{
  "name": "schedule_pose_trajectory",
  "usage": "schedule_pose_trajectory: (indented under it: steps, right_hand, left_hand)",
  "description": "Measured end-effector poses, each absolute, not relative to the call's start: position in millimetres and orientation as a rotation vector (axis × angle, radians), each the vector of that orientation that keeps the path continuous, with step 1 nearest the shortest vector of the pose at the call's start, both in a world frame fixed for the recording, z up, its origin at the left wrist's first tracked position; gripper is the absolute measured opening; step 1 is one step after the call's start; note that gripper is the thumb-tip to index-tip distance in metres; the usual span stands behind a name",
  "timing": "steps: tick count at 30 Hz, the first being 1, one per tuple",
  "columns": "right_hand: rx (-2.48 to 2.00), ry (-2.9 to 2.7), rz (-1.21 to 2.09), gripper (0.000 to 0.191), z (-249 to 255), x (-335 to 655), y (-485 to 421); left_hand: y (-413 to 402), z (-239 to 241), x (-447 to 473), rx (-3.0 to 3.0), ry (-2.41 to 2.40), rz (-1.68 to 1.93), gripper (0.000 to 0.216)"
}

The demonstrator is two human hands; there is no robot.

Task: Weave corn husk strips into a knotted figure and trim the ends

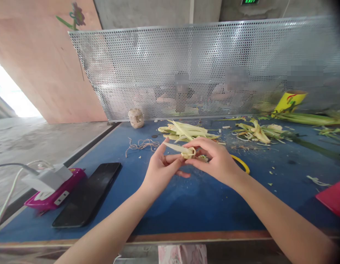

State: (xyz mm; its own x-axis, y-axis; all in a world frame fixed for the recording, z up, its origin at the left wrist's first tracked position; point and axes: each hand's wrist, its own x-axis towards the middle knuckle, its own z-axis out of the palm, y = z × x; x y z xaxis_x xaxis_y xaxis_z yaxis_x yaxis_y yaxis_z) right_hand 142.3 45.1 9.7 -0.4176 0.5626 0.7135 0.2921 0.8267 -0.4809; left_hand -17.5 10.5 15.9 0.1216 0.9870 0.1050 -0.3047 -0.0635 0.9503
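A pale corn husk strip [188, 152] is held up over the middle of the blue table, curled into a small loop with a pointed end sticking out to the left. My left hand [160, 168] pinches it from the left between thumb and fingers. From the other side, my right hand [218, 161] closes on the loop, its fingertips partly hidden behind the husk. Just beyond both hands lies a pile of pale green corn husks [186, 130]. A yellow ring-shaped thing [245, 165] shows partly behind my right wrist.
Thin brown string [142, 145] lies tangled at left, near a whitish roll [136, 118]. A black phone [89, 196] and a purple power strip [58, 194] occupy the left. More husks [259, 132], a yellow tube [289, 102] and a red object [333, 198] are right. A perforated metal screen [159, 66] stands behind.
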Motion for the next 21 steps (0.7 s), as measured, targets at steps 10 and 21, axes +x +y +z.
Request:
schedule_pose_trajectory:
  steps: [10, 21]
  right_hand:
    - [-0.762, -1.826, 0.473, 0.019, 5.9, 136.7, 44.7]
    - [-0.779, -1.575, 0.766, 0.012, 10.1, 139.2, 45.9]
  left_hand:
    - [9.9, 16.5, -16.0, 1.153, 0.891, 1.323, 0.094]
    - [7.7, 13.1, -15.2, 1.272, 0.907, 1.271, 0.08]
